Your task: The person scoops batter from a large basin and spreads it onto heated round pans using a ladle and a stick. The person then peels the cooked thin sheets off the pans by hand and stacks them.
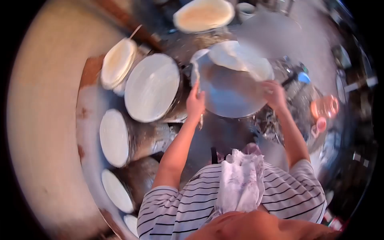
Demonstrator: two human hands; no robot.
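In front of me is a wide, round, grey-blue metal pan (228,96). Across its far side lies a thin white sheet (240,60), loose and partly folded, blurred at its right edge. My left hand (196,105) is closed at the pan's left side around what looks like a thin stick (201,121), whose lower end pokes out below the fingers. A pale fold of the sheet runs up from that hand. At the right rim, my right hand (275,95) is closed with its fingertips at the sheet's edge; motion blur hides the exact grip.
Round white-topped drums (152,88) line the left side. A browned white disc (204,15) tops another at the back, and stacked discs (119,64) lie at upper left. To the right are an orange jar (325,107) and a blue-ended tool (303,77) amid clutter.
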